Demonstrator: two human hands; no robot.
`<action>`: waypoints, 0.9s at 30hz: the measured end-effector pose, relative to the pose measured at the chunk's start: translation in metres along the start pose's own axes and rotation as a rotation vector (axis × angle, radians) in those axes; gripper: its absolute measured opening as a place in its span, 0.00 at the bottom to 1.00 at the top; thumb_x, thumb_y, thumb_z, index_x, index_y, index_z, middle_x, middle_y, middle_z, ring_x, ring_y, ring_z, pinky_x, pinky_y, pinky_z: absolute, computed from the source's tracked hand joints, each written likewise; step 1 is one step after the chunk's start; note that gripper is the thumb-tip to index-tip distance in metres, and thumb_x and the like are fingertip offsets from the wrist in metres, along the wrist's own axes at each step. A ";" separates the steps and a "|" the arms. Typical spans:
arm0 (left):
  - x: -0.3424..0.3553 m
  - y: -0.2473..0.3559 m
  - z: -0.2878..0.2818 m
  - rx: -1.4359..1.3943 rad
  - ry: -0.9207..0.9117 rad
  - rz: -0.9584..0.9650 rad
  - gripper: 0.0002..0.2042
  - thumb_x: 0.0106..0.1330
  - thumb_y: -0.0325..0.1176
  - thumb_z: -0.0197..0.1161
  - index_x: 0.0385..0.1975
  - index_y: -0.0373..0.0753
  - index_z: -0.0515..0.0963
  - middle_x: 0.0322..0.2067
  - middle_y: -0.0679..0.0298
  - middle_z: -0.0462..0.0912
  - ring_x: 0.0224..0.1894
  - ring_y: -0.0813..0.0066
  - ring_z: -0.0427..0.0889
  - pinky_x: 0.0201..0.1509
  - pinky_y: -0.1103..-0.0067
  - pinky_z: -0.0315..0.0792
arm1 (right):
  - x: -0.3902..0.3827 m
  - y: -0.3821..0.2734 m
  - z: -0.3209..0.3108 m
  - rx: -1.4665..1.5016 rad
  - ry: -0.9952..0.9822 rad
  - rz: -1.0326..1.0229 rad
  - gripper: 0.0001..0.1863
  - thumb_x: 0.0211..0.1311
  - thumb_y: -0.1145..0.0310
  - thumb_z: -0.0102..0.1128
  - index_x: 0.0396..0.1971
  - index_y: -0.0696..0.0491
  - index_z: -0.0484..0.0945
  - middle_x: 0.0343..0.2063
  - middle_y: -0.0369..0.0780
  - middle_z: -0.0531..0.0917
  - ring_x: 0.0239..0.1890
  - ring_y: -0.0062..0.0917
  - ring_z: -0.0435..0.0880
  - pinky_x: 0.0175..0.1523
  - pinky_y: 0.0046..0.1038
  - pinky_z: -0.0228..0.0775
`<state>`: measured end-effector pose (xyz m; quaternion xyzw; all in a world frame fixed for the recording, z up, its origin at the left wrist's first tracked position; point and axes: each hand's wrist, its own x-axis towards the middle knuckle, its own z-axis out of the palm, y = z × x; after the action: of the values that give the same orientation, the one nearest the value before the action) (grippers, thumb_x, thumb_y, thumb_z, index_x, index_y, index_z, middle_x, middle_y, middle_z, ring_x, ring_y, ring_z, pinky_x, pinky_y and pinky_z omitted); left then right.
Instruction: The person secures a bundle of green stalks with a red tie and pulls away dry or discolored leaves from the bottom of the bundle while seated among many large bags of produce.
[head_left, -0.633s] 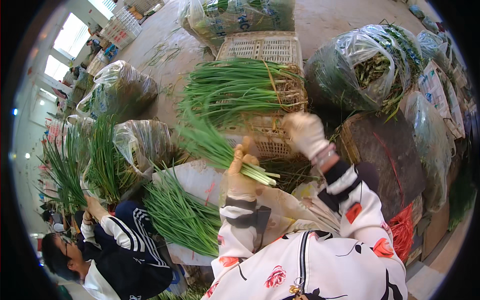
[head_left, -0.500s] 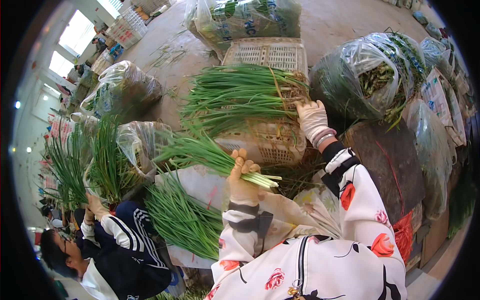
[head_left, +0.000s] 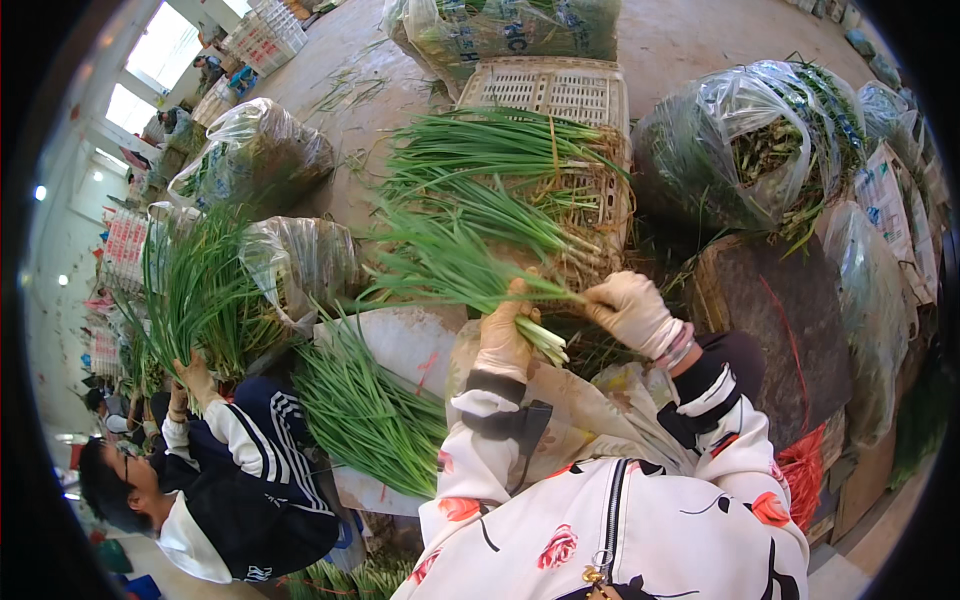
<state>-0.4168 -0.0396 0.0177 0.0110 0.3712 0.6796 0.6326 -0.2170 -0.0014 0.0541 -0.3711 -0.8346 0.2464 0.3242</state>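
Observation:
My left hand (head_left: 505, 338), in a pale glove, is closed around a small bunch of scallions (head_left: 545, 342). Its white stem ends stick out to the right and the green leaves trail left. Beside it my right hand (head_left: 630, 310), gloved too, pinches the root end of another scallion (head_left: 556, 290), whose leaves lie over the held bunch. Just beyond both hands, a heap of untrimmed scallions (head_left: 470, 150) with brown roots on the right rests on a white plastic crate (head_left: 545, 85). A pile of cleaner scallions (head_left: 365, 425) lies on a pale board (head_left: 395, 340) at my left.
At the left a co-worker (head_left: 230, 480) grips a tall bunch of scallions (head_left: 195, 290). Plastic bags of greens stand around: one far ahead (head_left: 510, 35), one at left (head_left: 255, 150), one at right (head_left: 750, 140). A dark board (head_left: 775, 340) and red twine (head_left: 803, 470) are on my right.
My right hand has come from the heap on the crate toward my left hand, bringing a scallion. The heap's near part has spread apart. My left hand has shifted slightly right, still gripping its bunch.

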 end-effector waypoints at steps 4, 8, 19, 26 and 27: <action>-0.001 0.007 -0.002 0.165 -0.012 -0.054 0.13 0.61 0.26 0.60 0.45 0.33 0.76 0.37 0.62 0.81 0.22 0.82 0.71 0.25 0.85 0.70 | -0.011 -0.008 0.028 0.168 0.034 0.250 0.09 0.48 0.66 0.67 0.26 0.55 0.82 0.22 0.44 0.79 0.28 0.39 0.78 0.34 0.35 0.69; -0.009 0.008 0.010 0.104 -0.097 -0.026 0.14 0.60 0.27 0.62 0.45 0.33 0.76 0.35 0.63 0.81 0.22 0.82 0.71 0.25 0.86 0.69 | -0.010 -0.012 0.027 0.040 -0.067 0.208 0.10 0.49 0.64 0.67 0.28 0.55 0.82 0.23 0.44 0.80 0.30 0.39 0.79 0.36 0.35 0.70; -0.005 0.009 0.000 0.092 0.011 -0.051 0.12 0.58 0.25 0.64 0.42 0.39 0.76 0.32 0.66 0.79 0.23 0.82 0.71 0.25 0.84 0.67 | 0.010 0.009 0.062 0.504 -0.187 0.658 0.18 0.63 0.59 0.53 0.38 0.61 0.77 0.29 0.42 0.81 0.34 0.24 0.76 0.42 0.26 0.68; -0.002 0.002 -0.001 0.123 0.057 0.038 0.12 0.57 0.22 0.63 0.41 0.41 0.76 0.34 0.66 0.77 0.24 0.85 0.70 0.24 0.89 0.64 | 0.000 0.047 0.047 -0.091 0.025 0.609 0.16 0.58 0.61 0.53 0.33 0.60 0.77 0.28 0.48 0.82 0.33 0.43 0.80 0.40 0.36 0.71; 0.000 0.007 0.000 0.091 0.097 0.036 0.11 0.58 0.21 0.61 0.40 0.41 0.75 0.34 0.67 0.77 0.23 0.86 0.69 0.24 0.89 0.64 | -0.002 0.060 0.039 -0.186 0.032 0.669 0.16 0.57 0.60 0.53 0.32 0.59 0.78 0.29 0.49 0.82 0.35 0.44 0.80 0.41 0.37 0.71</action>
<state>-0.4229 -0.0390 0.0209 0.0137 0.4316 0.6730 0.6005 -0.2165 0.0261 -0.0117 -0.6558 -0.6805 0.2562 0.2032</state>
